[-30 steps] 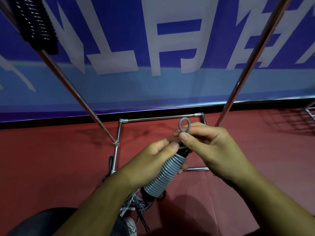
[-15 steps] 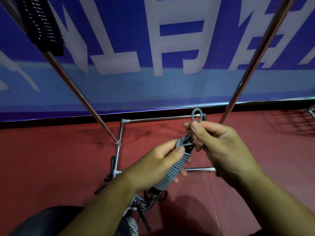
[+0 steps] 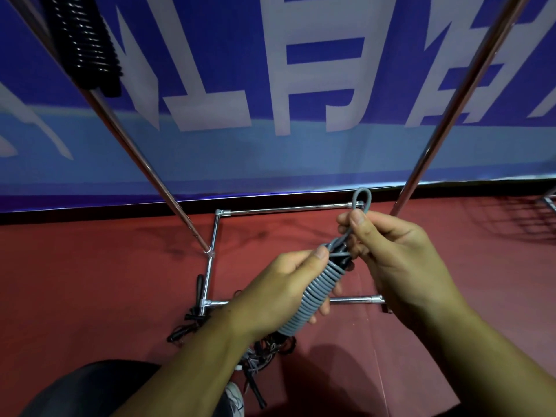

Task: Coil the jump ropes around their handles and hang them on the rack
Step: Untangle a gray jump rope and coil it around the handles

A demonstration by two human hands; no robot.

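Black at top left: a coiled jump rope (image 3: pixel 87 46), hanging against the left pole (image 3: pixel 144 164) of the chrome rack (image 3: pixel 285 207). Lower down, on the red floor (image 3: pixel 90 281) by the rack's near-left corner, a tangle of loose ropes (image 3: pixel 192 319), dark and spread out.

Next, the left hand (image 3: pixel 276 296). Grips the grey jump rope (image 3: pixel 317 293) around its tight coils, thumb pressed near the top of the winding, fingers curled behind and showing on the far side. Held in the air above the floor, in front of the rack's base, tilted up toward the right, with the lower end over the tangle.

From the top of the coils, a couple of grey strands rising into the right hand (image 3: pixel 400 260). Pinched there between thumb and forefinger, the other fingers curled in beneath. Above that pinch, a small grey loop (image 3: pixel 362 189), upright, seen against the rack's far-right corner.

Further right, the right pole (image 3: pixel 443 121), slanting up out of view. Behind it all, a blue banner (image 3: pixel 331 155) with large white characters.
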